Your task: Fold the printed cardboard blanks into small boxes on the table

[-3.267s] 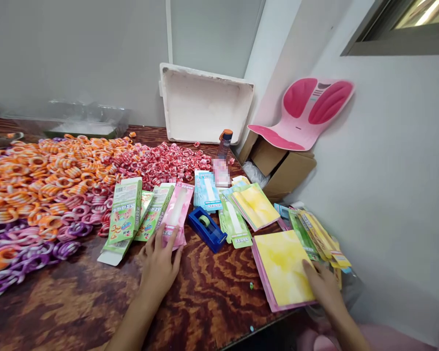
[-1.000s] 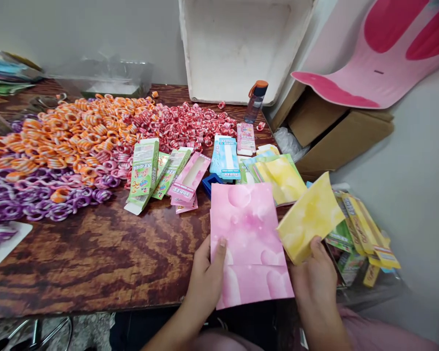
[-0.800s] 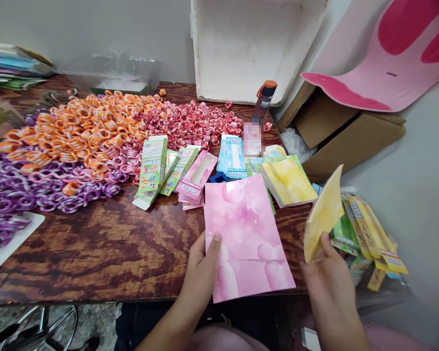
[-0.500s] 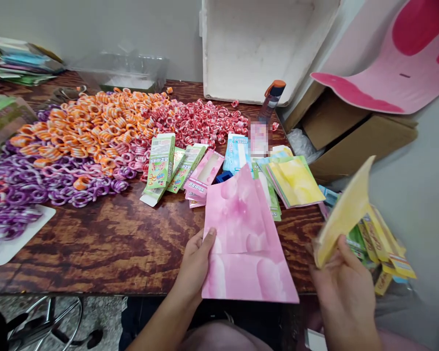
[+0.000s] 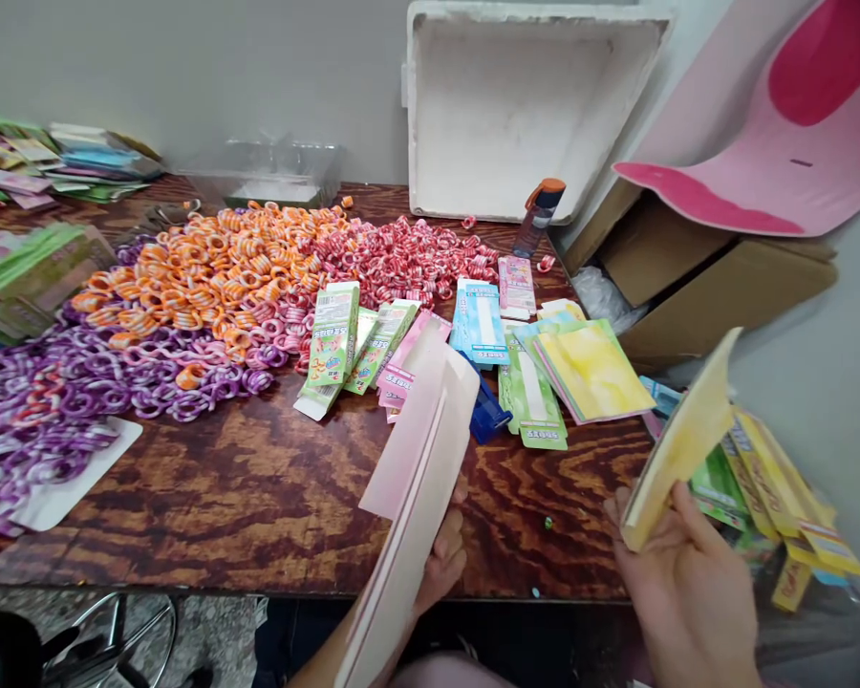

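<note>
The pink sheets [image 5: 416, 459], turned edge-on, are hiding most of the left hand [image 5: 444, 554] pinching them at 6 o'clock; their printed face is not showing. At 4 o'clock the right hand [image 5: 688, 583] is gripping the yellow card stack [image 5: 680, 444], wrist cut off. Striped rings [image 5: 207, 287] are crowding the wooden table [image 5: 244, 487] toward 10 o'clock.

Your left hand [image 5: 444, 559] has tipped the pink sheet [image 5: 419, 449] from flat to nearly edge-on — its pale back now faces you. Your right hand [image 5: 688, 583] has carried the yellow sheet [image 5: 680, 444] further right, off the table — uncovering the blue tape dispenser [image 5: 487, 413].
</note>
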A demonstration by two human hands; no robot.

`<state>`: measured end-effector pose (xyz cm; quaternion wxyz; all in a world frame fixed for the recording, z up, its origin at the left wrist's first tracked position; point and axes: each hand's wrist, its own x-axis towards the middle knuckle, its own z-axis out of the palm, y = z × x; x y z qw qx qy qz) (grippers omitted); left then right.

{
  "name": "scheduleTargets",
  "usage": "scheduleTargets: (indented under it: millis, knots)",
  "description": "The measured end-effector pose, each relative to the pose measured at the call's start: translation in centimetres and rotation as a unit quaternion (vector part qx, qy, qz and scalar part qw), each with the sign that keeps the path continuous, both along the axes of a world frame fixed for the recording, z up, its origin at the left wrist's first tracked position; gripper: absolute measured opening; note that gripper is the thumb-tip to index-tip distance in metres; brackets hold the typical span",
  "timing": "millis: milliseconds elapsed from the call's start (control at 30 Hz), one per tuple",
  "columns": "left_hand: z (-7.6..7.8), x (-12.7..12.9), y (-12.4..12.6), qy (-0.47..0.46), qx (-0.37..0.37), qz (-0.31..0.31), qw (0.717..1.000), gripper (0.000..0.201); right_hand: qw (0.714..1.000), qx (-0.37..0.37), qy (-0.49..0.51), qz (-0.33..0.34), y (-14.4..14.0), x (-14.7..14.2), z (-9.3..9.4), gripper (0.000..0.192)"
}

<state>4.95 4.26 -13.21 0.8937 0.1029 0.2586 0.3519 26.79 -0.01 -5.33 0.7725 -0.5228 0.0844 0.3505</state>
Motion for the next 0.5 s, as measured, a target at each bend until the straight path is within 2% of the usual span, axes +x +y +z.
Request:
scheduleTargets:
  millis: [133, 200, 267, 300, 333, 433, 500]
  knots:
    - [-0.5, -0.7, 0.1, 0.031, 0.023, 0.024, 0.999, 0.053, 0.995, 0.032, -0.077, 0.05, -0.7, 0.2, -0.1, 0.036]
    - [-0.4, -1.6, 0.6, 0.065, 0.035, 0.049, 0.996, 0.041, 0.993, 0.031, -0.087, 0.067, -1.4, 0.2, -0.6, 0.041]
    - [-0.2, -3.0, 1.4, 0.136, 0.07, 0.092, 0.984, 0.031, 0.993, 0.018, -0.081, 0.084, -2.2, 0.0, -1.5, 0.048]
    - [-0.1, -3.7, 1.7, 0.191, 0.102, 0.117, 0.969, 0.031, 0.992, 0.008, -0.076, 0.103, -2.5, -0.3, -2.2, 0.052]
    - [0.0, -4.4, 2.0, 0.275, 0.158, 0.144, 0.937, 0.036, 0.988, 0.001, -0.069, 0.138, -2.9, -0.8, -3.0, 0.055]
    - [0.0, -6.5, 2.1, 0.458, 0.288, 0.169, 0.824, 0.055, 0.951, 0.005, -0.062, 0.302, -3.1, -3.0, -5.9, 0.059]
    - [-0.3, -7.8, 1.4, 0.498, 0.31, 0.167, 0.792, 0.061, 0.921, 0.018, -0.118, 0.37, -2.7, -5.0, -8.0, 0.064]
